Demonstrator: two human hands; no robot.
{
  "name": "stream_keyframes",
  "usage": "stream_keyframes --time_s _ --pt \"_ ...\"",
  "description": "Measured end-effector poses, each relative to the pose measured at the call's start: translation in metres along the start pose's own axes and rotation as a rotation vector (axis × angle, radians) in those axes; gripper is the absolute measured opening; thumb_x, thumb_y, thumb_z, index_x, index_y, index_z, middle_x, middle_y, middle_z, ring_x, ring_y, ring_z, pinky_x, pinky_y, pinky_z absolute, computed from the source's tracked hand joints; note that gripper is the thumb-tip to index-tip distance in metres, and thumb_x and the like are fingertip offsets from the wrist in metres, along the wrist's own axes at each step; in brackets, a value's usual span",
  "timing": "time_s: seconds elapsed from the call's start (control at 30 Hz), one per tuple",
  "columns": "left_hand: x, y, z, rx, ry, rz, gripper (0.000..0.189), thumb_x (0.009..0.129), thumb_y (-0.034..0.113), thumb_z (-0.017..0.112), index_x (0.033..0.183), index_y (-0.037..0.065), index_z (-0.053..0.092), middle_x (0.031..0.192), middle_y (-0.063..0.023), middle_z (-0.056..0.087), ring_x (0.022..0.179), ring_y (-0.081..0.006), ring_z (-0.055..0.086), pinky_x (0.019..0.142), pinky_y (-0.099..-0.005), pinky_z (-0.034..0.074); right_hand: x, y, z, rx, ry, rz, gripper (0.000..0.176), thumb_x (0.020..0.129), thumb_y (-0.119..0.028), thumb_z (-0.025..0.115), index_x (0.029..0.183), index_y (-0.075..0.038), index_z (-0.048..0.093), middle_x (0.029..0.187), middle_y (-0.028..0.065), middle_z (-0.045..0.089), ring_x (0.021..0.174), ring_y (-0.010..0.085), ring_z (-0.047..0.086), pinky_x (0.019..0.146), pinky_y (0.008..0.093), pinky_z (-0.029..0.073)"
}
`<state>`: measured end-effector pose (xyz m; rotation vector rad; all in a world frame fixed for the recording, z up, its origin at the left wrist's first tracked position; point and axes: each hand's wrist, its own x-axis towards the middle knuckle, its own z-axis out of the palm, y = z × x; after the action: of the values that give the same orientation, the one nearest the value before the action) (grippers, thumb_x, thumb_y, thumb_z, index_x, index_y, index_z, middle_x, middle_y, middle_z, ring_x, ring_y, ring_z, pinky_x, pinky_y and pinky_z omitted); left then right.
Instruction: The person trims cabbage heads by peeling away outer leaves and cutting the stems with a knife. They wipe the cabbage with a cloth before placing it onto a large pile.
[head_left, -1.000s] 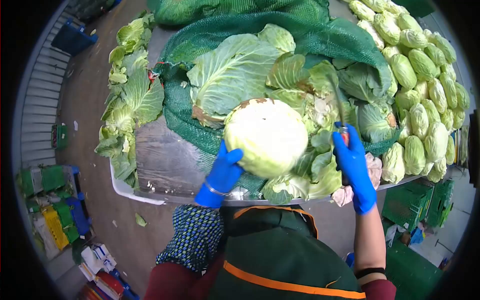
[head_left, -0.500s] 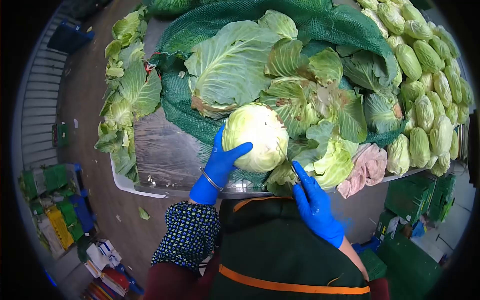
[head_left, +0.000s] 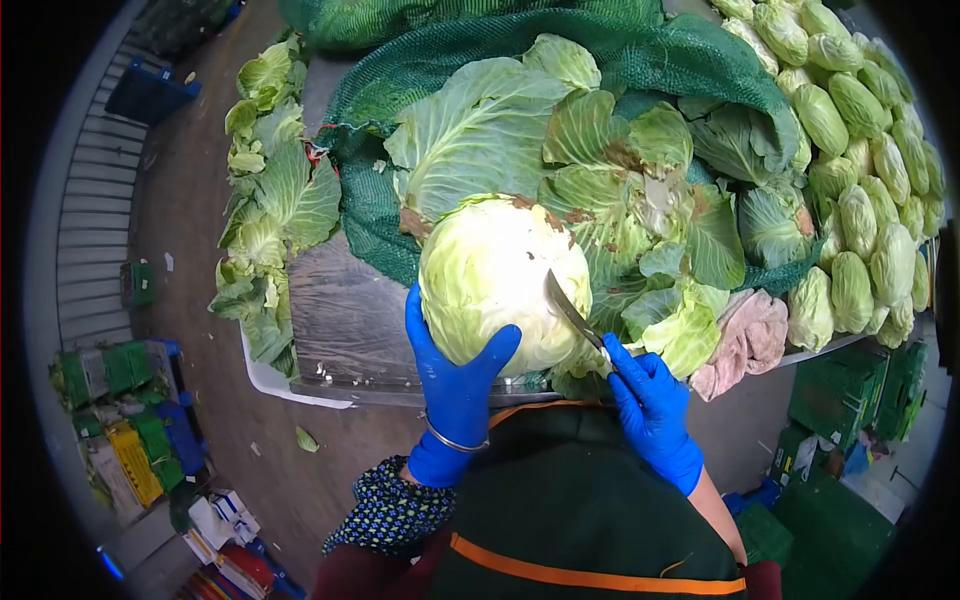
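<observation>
A pale green cabbage head with brown-edged leaf at its top is held up above the table's front edge. My left hand, in a blue glove, grips it from the lower left, thumb across its front. In my right hand, also gloved in blue, is a knife with a curved blade, its tip against or just in front of the cabbage's right side. Behind the cabbage, large loose outer leaves and browned leaves lie on a green mesh sack.
Trimmed leaves line the table's left side. Many trimmed cabbages are piled at the right. A pink cloth lies by the front edge. Crates stand on the floor at both sides.
The cabbage has come nearer the camera and looks larger. The knife blade now shows across its right side, where before it was mostly hidden or edge-on. The whole view has shifted slightly.
</observation>
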<state>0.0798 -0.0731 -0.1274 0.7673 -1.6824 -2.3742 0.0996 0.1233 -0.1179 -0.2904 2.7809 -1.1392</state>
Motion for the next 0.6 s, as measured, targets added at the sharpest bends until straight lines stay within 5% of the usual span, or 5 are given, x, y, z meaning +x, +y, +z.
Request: stream_keyframes --time_s 0.23,0.3,0.43,0.5,0.6 --pt "-0.007 -0.004 0.001 0.084 0.036 0.078 0.089 0.063 0.003 0.075 0.133 0.006 0.019 0.125 -0.0130 0.036 0.115 -0.0236 0.040 0.093 -0.0342 0.040 -0.002 0.029 0.019 -0.043 0.158 -0.106 0.042 0.084 -0.008 0.054 0.125 -0.013 0.049 0.078 0.0022 0.054 0.060 0.0157 0.050 0.055 0.0256 0.042" --pt "-0.011 -0.004 0.001 0.083 0.034 0.069 0.088 0.064 0.003 0.074 0.133 0.006 0.019 0.125 -0.0133 0.035 0.115 -0.0237 0.040 0.093 -0.0340 0.040 0.016 0.047 0.025 0.519 0.515 0.445 0.039 0.090 -0.008 0.046 0.129 -0.007 0.043 0.088 -0.0027 0.053 0.067 0.0081 0.044 0.061 0.0217 0.039" --pt "-0.018 -0.014 -0.007 -0.003 0.067 -0.084 0.086 0.065 0.002 0.072 0.133 0.006 0.019 0.126 -0.0134 0.036 0.115 -0.0235 0.040 0.093 -0.0341 0.041 0.014 0.034 0.002 0.463 0.255 0.182 0.041 0.088 -0.007 0.049 0.128 -0.010 0.045 0.085 -0.0015 0.052 0.067 0.0084 0.045 0.063 0.0221 0.040" --pt "-0.014 -0.019 -0.007 -0.070 0.089 -0.088 0.084 0.066 0.001 0.072 0.132 0.006 0.020 0.125 -0.0131 0.036 0.115 -0.0231 0.040 0.093 -0.0342 0.041 0.003 0.027 0.004 0.052 -0.015 -0.102 0.042 0.083 -0.008 0.056 0.124 -0.018 0.051 0.074 0.0031 0.052 0.057 0.0165 0.049 0.055 0.0270 0.043" --pt "-0.015 -0.006 -0.005 -0.105 0.090 -0.122 0.085 0.066 0.002 0.072 0.132 0.006 0.020 0.125 -0.0127 0.037 0.114 -0.0226 0.041 0.093 -0.0339 0.041 0.004 0.019 0.007 -0.005 -0.049 -0.096 0.043 0.078 -0.011 0.060 0.119 -0.023 0.055 0.068 0.0054 0.049 0.052 0.0210 0.050 0.048 0.0299 0.042"
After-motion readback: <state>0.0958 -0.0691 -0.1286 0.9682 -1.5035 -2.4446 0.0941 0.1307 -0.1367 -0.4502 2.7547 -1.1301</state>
